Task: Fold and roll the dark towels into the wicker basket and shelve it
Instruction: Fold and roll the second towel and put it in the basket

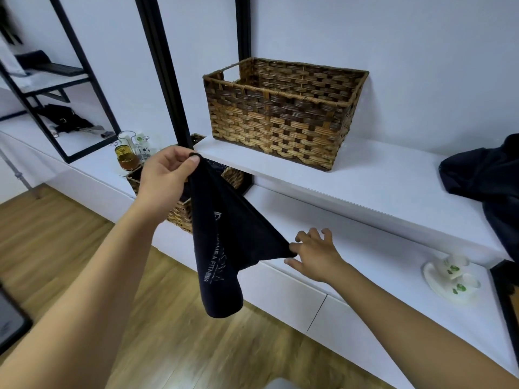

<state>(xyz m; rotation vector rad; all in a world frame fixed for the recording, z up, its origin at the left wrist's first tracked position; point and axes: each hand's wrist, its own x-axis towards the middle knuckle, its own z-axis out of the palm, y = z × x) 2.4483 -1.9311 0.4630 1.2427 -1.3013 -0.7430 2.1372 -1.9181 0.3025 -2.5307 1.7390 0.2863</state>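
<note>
A dark navy towel (224, 242) with pale lettering hangs in the air in front of the shelves. My left hand (165, 175) pinches its top corner, raised near the upper shelf's edge. My right hand (311, 254) pinches another corner lower to the right, other fingers spread. A large wicker basket (280, 113) stands on the white upper shelf (379, 189); its inside is hidden from here. A second, smaller wicker basket (179, 211) sits on the lower shelf behind the towel, holding dark cloth. Further dark towels (488, 178) lie heaped at the right end of the upper shelf.
A black upright post (165, 74) rises left of the big basket. Glass bottles (126, 153) stand on the lower ledge at left. A white dish with green-marked cups (452, 276) sits on the lower shelf at right. Wooden floor (70, 242) lies below.
</note>
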